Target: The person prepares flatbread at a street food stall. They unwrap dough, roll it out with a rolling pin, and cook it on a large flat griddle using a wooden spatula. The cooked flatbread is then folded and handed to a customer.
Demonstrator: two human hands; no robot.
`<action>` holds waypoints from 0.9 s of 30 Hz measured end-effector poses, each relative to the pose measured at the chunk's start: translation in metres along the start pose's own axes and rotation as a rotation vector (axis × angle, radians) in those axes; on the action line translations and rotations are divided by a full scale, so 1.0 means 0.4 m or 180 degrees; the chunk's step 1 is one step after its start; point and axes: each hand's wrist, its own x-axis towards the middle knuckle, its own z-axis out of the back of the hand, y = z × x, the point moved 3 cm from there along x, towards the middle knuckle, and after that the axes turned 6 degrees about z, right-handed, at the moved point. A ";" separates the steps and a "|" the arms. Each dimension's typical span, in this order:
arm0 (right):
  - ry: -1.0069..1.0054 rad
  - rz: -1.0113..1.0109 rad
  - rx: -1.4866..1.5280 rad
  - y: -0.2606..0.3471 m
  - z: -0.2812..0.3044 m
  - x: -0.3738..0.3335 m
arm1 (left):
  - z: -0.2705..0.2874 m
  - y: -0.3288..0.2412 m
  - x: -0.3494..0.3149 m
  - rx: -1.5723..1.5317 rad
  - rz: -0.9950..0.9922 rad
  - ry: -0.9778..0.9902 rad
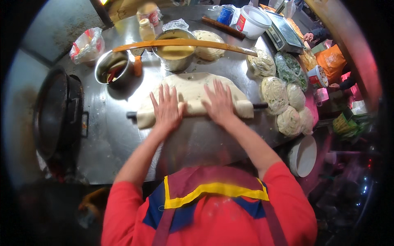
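Observation:
A wide sheet of pale dough (pixel 196 84) lies on the steel table, its near edge wrapped around a rolling pin (pixel 260 105) whose dark ends stick out at both sides. My left hand (pixel 167 110) rests flat on the rolled part, left of its middle, fingers spread and pointing away from me. Right of the middle, my right hand (pixel 220 104) lies on the same roll with its fingers stretched out. Neither hand grips anything. Most of the pin is hidden inside the dough.
A long wooden strip (pixel 184 42) spans a steel pot (pixel 175 65) of yellowish liquid. Left are a pot with utensils (pixel 99 74) and a large black pan (pixel 49 115). Bagged dough rounds (pixel 274 95), bagged greens (pixel 292 69) and a scale (pixel 283 35) line the right. Another person's hand (pixel 308 37) shows beyond.

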 end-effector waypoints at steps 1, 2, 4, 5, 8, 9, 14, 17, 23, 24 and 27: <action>0.0283 -0.0298 -0.0094 -0.003 0.038 0.085 | -0.005 0.006 0.079 -0.0369 0.0247 -0.0431; 0.0259 -0.0408 -0.0098 -0.036 0.043 0.138 | -0.018 0.025 0.150 -0.0095 0.0265 -0.0623; 0.0098 -0.0490 -0.0058 -0.090 0.051 0.193 | 0.019 0.062 0.229 0.0126 0.0136 -0.0875; -0.0041 -0.0459 -0.0018 -0.111 0.059 0.195 | 0.073 0.080 0.224 -0.0337 -0.0049 -0.1179; -0.0770 -0.0246 -0.0178 -0.228 0.120 0.033 | 0.124 0.200 0.097 -0.0974 -0.0209 -0.1624; -0.1014 -0.0443 -0.0476 -0.277 0.109 -0.041 | 0.106 0.251 0.040 -0.0808 -0.0144 -0.1544; 0.0220 -0.0737 -0.0520 -0.404 0.084 -0.230 | 0.005 0.435 -0.071 0.0083 -0.0280 -0.0788; 0.0011 -0.0494 -0.0619 -0.438 0.049 -0.189 | 0.011 0.439 -0.017 -0.0104 -0.0322 -0.0474; 0.0294 -0.0771 -0.0317 -0.555 0.013 -0.065 | -0.007 0.466 0.152 -0.0290 -0.0063 0.0239; 0.0416 -0.0863 -0.0259 -0.557 0.016 -0.040 | -0.006 0.472 0.168 -0.0293 -0.0126 0.0329; 0.0184 -0.0820 -0.0538 -0.612 -0.009 -0.022 | 0.005 0.461 0.226 -0.0755 -0.0200 0.0527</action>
